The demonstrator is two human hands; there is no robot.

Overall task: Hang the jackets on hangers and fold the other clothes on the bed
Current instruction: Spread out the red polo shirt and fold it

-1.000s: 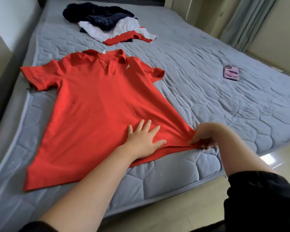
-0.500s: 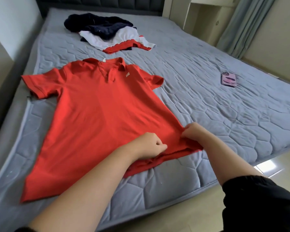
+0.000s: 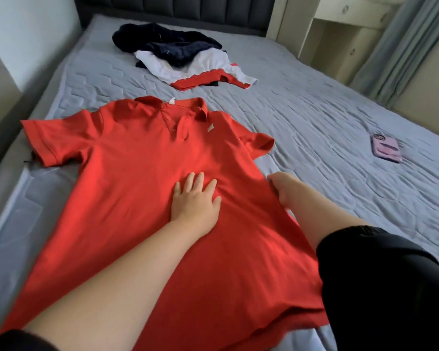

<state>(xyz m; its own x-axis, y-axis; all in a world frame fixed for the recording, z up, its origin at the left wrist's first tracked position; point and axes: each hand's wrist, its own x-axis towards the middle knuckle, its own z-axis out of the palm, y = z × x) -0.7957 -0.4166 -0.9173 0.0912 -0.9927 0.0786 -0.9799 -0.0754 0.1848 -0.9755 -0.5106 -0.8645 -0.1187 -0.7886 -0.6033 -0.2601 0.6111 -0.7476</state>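
Grey quilted bed (image 3: 302, 117) carries the red polo shirt (image 3: 137, 168), spread face up beneath my fingers. With my left hand (image 3: 194, 198) flat on its middle, fingers apart, and my right hand (image 3: 281, 186) curled round the side edge just right of them, I'd pin the fold line and sweep that edge across. Collar lies beyond my fingertips, cloth nearly smooth.

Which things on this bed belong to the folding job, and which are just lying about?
Job: red polo shirt, left hand flat on it, right hand gripping its edge; heap of dark and white clothes behind.
Lying about: pink phone on the mattress.
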